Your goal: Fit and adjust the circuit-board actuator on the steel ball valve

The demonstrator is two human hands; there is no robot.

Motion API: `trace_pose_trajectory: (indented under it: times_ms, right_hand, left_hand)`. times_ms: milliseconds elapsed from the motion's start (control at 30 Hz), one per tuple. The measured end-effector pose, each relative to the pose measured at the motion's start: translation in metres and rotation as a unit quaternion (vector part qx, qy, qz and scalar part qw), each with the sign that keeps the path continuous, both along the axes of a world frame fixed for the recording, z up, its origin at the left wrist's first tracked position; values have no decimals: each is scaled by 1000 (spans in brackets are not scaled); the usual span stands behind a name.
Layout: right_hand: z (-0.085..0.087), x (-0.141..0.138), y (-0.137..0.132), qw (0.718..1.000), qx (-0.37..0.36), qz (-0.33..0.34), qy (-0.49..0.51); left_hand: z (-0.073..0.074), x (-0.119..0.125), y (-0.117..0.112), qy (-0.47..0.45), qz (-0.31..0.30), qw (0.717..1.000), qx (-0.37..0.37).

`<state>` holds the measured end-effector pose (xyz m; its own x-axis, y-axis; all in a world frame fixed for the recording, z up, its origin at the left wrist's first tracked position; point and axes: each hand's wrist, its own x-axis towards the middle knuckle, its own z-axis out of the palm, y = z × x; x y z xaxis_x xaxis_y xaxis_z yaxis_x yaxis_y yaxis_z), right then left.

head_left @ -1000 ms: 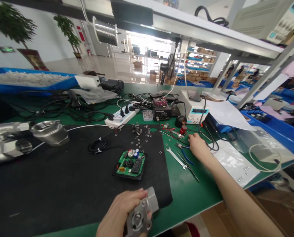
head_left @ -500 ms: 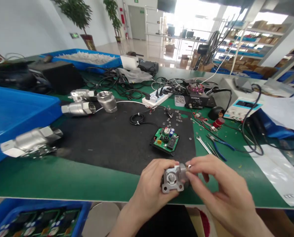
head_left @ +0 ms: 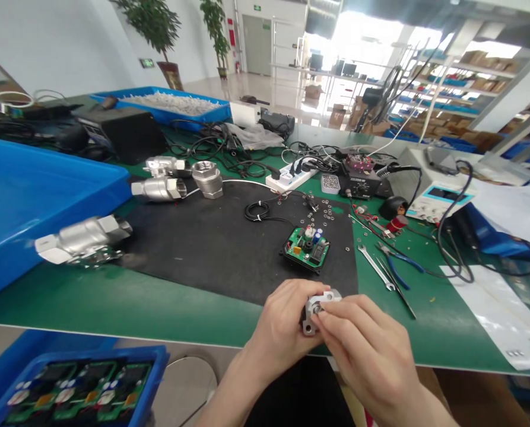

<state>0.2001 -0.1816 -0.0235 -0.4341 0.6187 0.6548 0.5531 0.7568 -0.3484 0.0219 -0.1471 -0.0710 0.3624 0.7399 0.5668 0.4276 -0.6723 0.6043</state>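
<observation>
My left hand [head_left: 285, 323] is wrapped round a small silver metal valve body [head_left: 319, 305] at the near edge of the green bench. My right hand [head_left: 365, 350] is closed over the front face of the same part, with its fingertips pinched at the round centre hole. What the fingertips hold, if anything, is too small to make out. Just beyond my hands a green circuit board [head_left: 308, 248] in a black housing lies on the black mat [head_left: 211, 243]. Small washers [head_left: 324, 213] are scattered on the mat's far right corner.
A spanner [head_left: 375, 268], blue-handled pliers [head_left: 398, 261] and thin tools lie right of the mat. Several steel valve bodies [head_left: 84, 238] sit at left beside a blue bin [head_left: 33, 201]. Power strip [head_left: 291, 173], soldering station [head_left: 365, 184], power supply [head_left: 429, 190] and cables fill the back. A blue tray of boards [head_left: 73, 391] is below the bench.
My right hand came back from the tools at right and closed on the valve body in my left hand. My view swung left and down.
</observation>
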Motion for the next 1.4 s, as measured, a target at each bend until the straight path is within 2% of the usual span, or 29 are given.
trace_pose_trajectory:
  times_ms: [167, 367, 533, 667, 767, 833, 900, 1033, 1100, 1167, 1200, 1267, 1333, 1400]
  right_hand:
    - [1, 2, -1, 1000, -7, -5, -27]
    - [-7, 1, -3, 999, -29, -30, -14]
    - [-19, 17, 8, 995, -98, -1, 28]
    - [-32, 31, 23, 979, -201, 33, 0]
    - [-40, 31, 32, 970, -235, 56, -33]
    - [-44, 27, 37, 968, -241, 71, -26]
    - [-48, 22, 41, 967, -242, 79, -3]
    - [-59, 14, 42, 972, -222, 56, 56]
    - [-63, 13, 38, 973, -215, 30, 83]
    - [-64, 17, 33, 971, -221, 5, 93]
    - [-63, 20, 31, 971, -224, -8, 89]
    - [-58, 29, 29, 972, -224, -32, 69]
    - [-49, 36, 35, 971, -227, -51, 47]
    - [-39, 39, 48, 966, -249, -57, 29]
  left_hand:
    - [-1, -1, 0, -2, -4, 1000, -6]
    - [-2, 1, 1, -17, -1, 999, -30]
    - [4, -2, -3, -12, 8, 994, -110]
    - [17, -35, -14, 13, 23, 976, -216]
    - [30, -72, -12, 3, 85, 963, -257]
    - [41, -89, 2, -5, 121, 965, -233]
    - [53, -92, 27, 45, 121, 972, -195]
    - [70, -66, 91, 179, 2, 973, -147]
    - [69, -50, 119, 220, -79, 961, -144]
    - [64, -41, 137, 230, -133, 950, -164]
    - [61, -38, 144, 220, -140, 948, -183]
    - [54, -38, 151, 170, -115, 950, -234]
    - [50, -42, 155, 87, -75, 951, -287]
    - [48, -47, 159, -12, -58, 940, -336]
